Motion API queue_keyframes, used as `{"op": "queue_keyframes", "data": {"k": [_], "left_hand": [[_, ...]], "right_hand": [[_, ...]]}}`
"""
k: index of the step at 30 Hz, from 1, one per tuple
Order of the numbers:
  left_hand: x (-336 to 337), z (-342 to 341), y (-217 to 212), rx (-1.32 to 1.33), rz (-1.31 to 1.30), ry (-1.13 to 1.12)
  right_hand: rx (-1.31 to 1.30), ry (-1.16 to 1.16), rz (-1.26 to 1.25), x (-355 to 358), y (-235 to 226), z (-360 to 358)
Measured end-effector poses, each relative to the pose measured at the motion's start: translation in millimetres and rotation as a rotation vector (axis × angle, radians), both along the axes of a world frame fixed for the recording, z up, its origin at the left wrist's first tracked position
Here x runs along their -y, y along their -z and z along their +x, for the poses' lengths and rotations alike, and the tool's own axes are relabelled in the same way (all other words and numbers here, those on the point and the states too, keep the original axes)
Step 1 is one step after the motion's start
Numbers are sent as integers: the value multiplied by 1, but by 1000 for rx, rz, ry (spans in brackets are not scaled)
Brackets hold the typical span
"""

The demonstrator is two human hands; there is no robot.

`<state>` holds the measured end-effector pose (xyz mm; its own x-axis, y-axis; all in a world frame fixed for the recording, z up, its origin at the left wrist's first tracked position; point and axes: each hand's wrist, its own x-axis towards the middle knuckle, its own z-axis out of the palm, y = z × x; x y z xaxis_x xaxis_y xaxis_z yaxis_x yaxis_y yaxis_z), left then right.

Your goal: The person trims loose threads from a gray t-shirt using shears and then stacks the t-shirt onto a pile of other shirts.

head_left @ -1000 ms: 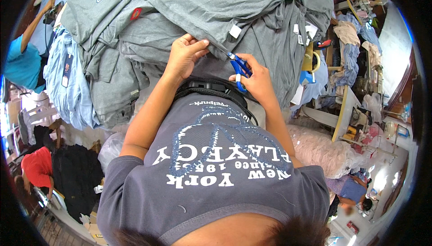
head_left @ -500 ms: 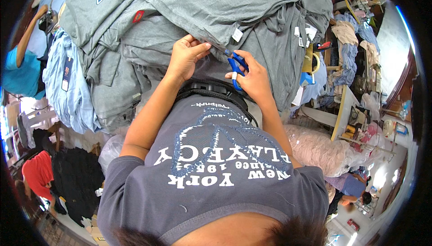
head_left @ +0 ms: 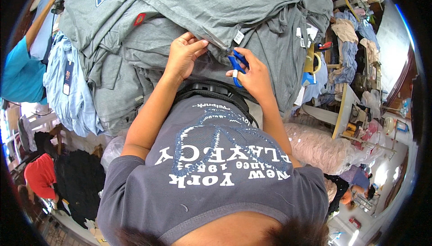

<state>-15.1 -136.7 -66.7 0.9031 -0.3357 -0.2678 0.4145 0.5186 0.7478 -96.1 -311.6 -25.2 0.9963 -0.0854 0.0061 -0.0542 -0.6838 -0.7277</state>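
My left hand (head_left: pixel 185 57) pinches the edge of a grey T-shirt (head_left: pixel 216 10) between thumb and fingers, at the near side of a heap of grey garments. In my right hand (head_left: pixel 255 76) is a pair of blue-handled scissors (head_left: pixel 235 69), its finger loops spread around my thumb and fingers. The scissors point away from me, toward the shirt's edge just right of my left hand. Their blades are hard to make out against the grey cloth. A small white label (head_left: pixel 238 36) sticks out from the shirt right beyond the scissors.
Light blue shirts (head_left: pixel 72 84) with a dark hang tag drape at the left, beside a co-worker in a turquoise top (head_left: pixel 22 73). A yellow tape roll (head_left: pixel 315 64) stands right of the heap. Pink bundles in clear plastic (head_left: pixel 315 147) lie lower right.
My hands and the scissors have shifted only slightly along the shirt's edge. The white label has tilted a little. The turquoise-clad co-worker at the left has leaned in with an arm reaching farther up.
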Motion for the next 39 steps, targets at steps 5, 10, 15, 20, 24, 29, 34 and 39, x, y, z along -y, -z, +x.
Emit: {"op": "queue_keyframes", "data": {"k": [5, 10, 15, 20, 24, 29, 34, 39], "left_hand": [[0, 0, -6, -15, -17, -5], [-4, 10, 0, 2, -39, -60], [-5, 7, 3, 18, -27, -37], [-6, 6, -1, 6, -33, -36], [-9, 11, -2, 4, -69, -51], [-11, 13, 0, 33, -42, -88], [-12, 12, -2, 45, -28, -84], [-12, 10, -3, 59, -16, -75]], "right_hand": [[-44, -10, -23, 1, -6, 1], [-32, 6, -60, 2, -2, -5], [97, 8, -17, -8, 3, 8], [88, -20, -24, -9, 3, 11], [52, -18, -47, -5, 4, 6], [85, -2, -15, -11, 6, 9], [-13, -28, -35, -17, -5, 20], [55, -42, -9, -13, 4, 17]]}}
